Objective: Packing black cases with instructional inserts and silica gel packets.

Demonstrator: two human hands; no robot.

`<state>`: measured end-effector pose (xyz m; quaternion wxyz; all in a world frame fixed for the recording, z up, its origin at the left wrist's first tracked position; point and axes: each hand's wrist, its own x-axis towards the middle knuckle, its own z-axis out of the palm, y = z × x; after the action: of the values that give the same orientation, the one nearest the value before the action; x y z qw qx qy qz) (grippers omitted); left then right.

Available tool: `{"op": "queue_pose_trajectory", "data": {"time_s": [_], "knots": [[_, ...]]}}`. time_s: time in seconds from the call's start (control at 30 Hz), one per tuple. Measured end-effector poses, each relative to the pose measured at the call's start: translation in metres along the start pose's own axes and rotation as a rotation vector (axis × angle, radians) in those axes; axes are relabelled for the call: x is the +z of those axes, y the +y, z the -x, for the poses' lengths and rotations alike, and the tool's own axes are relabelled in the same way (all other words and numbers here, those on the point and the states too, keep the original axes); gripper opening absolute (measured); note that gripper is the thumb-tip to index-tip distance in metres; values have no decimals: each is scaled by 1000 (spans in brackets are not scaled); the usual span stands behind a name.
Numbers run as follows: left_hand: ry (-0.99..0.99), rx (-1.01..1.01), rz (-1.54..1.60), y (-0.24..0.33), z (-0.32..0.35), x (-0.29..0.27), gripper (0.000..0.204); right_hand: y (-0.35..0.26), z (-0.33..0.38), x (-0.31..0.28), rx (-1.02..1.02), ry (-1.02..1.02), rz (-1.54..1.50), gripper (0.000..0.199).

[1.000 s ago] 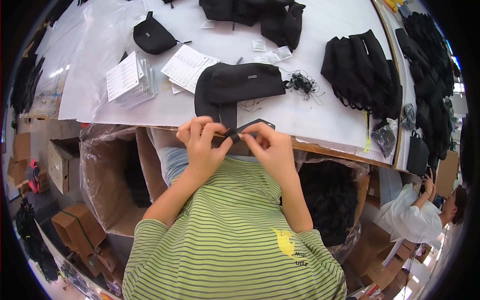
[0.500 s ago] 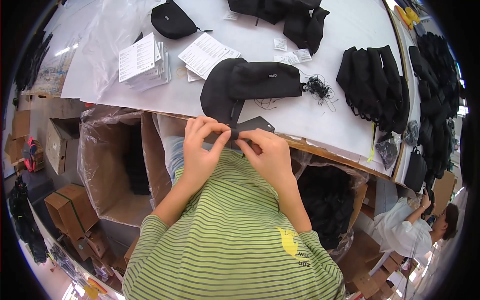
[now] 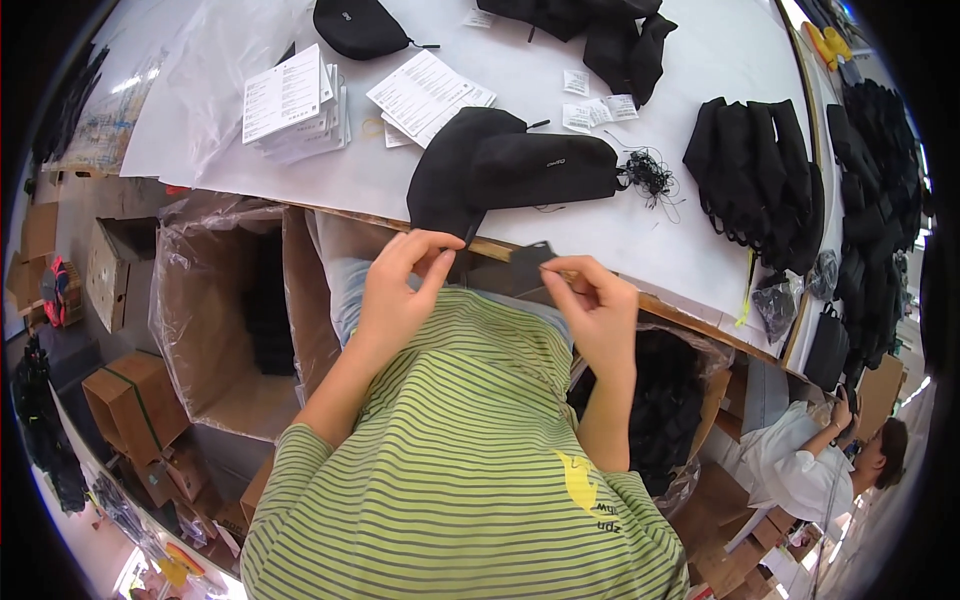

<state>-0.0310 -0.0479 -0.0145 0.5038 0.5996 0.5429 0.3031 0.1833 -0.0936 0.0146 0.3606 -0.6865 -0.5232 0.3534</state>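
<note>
A black fabric pouch (image 3: pixel 445 170) lies at the table's near edge, one corner hanging over it. At that corner my left hand (image 3: pixel 400 290) is closed, thumb and forefinger pinching a small dark end of the pouch, mostly hidden by the fingers. To its right my right hand (image 3: pixel 598 308) pinches a flat black hang tag (image 3: pixel 529 268) in front of the edge. A thin cord seems to run by the tag, too fine to follow. A second narrow black pouch (image 3: pixel 550 168) lies across the first one, beside a tangle of black cords (image 3: pixel 650 177).
White printed cards stand in a stack (image 3: pixel 290 105) and lie in a fanned pile (image 3: pixel 430 98). More black pouches (image 3: pixel 755 175) lie to the right. Plastic-lined cartons (image 3: pixel 225 330) stand below the table edge. A person in white (image 3: pixel 800 460) works at the far right.
My hands have parted; the right moved rightward with the black tag, which stood between them before. The left stays by the pouch corner. The view has shifted slightly.
</note>
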Motion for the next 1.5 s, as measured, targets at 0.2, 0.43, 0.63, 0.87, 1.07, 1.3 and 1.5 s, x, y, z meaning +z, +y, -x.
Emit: {"op": "queue_pose_trajectory", "data": {"time_s": [0.2,0.43,0.63,0.87,1.07,1.3,1.5], "knots": [[-62,675,-264,36,-68,58,16,27,6,-48,80,268,34,8],[-53,883,-908,24,-147,183,22,29,20,-60,135,392,-47,8],[-155,948,-616,19,-139,169,16,49,29,-74,193,403,-69,8],[-271,879,-407,51,-77,78,11,34,17,-62,128,290,-60,7],[-206,848,-377,40,-40,29,15,16,2,-26,55,45,-101,8],[-55,731,-227,29,-3,6,17,-9,1,20,-155,-204,-145,10],[150,735,-242,44,2,-14,16,-26,1,39,-221,-191,-204,12]]}}
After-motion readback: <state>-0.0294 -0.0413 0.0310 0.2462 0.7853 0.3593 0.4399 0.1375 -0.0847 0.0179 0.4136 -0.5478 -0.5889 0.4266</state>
